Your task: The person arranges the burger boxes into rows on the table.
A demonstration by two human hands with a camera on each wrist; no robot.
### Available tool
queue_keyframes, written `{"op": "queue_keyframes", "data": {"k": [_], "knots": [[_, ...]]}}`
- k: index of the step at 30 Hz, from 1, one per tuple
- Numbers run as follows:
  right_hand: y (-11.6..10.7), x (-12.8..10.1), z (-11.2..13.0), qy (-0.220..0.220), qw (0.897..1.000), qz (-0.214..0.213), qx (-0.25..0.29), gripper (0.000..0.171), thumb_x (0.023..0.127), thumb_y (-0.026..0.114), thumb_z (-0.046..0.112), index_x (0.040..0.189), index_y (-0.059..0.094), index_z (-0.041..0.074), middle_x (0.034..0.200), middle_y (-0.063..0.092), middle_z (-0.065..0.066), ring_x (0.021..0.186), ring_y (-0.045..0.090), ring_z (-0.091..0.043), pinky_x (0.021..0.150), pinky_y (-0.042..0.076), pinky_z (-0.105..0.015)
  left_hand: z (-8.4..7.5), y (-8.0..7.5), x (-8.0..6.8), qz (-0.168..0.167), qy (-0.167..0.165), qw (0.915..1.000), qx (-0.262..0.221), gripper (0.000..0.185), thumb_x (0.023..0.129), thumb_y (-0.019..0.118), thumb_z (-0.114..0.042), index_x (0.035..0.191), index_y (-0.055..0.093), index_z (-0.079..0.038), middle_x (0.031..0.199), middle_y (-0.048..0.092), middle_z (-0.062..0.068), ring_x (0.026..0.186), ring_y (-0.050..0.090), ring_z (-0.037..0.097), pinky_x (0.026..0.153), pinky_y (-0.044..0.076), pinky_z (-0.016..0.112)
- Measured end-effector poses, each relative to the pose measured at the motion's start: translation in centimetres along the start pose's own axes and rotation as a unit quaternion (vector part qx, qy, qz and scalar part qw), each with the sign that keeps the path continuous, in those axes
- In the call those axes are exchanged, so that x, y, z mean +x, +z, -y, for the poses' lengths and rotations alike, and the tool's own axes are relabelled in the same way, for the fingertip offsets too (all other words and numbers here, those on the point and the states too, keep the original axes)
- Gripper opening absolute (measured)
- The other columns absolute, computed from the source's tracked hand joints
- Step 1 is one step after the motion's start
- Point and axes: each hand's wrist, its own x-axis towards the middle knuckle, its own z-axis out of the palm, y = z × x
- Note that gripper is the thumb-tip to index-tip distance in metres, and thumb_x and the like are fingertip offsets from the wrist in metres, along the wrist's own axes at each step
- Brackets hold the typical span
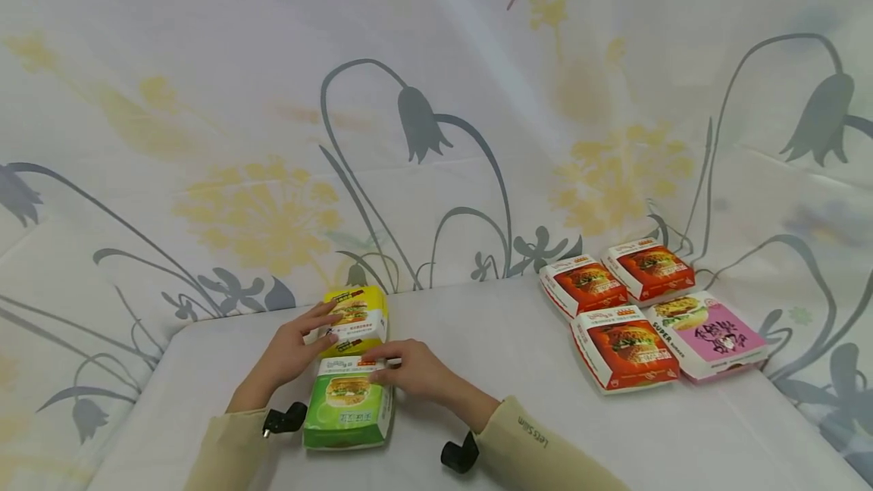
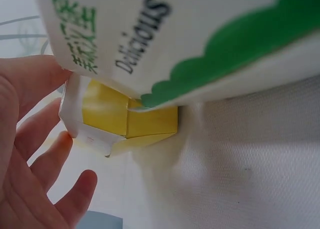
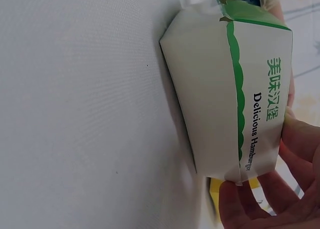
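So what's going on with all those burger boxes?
A person has both hands at two burger boxes on a white table. The left hand touches the yellow box, and the right hand holds the far end of the green box. The green one is nearer the person, with the yellow one just beyond it. Off to the right, three red boxes and a pink box sit in a group, with no hand on them.
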Motion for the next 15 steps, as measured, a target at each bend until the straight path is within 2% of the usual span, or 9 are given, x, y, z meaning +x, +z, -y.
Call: {"op": "queue_keyframes", "data": {"k": [7, 15], "knots": [[0.29, 0.09, 0.14, 0.011, 1.000, -0.003, 0.003, 0.028, 0.090, 0.075, 0.022, 0.118, 0.074, 0.020, 0.123, 0.067, 0.006, 0.116, 0.058, -0.012, 0.094, 0.051, -0.031, 0.33, -0.07, -0.18, -0.018, 0.001, 0.9998, 0.005, 0.041, 0.094, 0.070, -0.020, 0.132, 0.064, -0.005, 0.152, 0.044, 0.013, 0.143, 0.031, 0.039, 0.105, 0.033, 0.065], [0.20, -0.05, -0.08, 0.007, 1.000, -0.006, 0.005, 0.027, 0.091, 0.074, 0.021, 0.118, 0.074, 0.020, 0.125, 0.066, 0.005, 0.117, 0.058, -0.012, 0.094, 0.051, -0.031, 0.29, -0.04, -0.47, -0.020, 0.005, 0.9997, -0.011, 0.044, 0.095, 0.069, -0.022, 0.135, 0.062, -0.005, 0.152, 0.043, 0.013, 0.142, 0.034, 0.039, 0.103, 0.038, 0.063]]}}
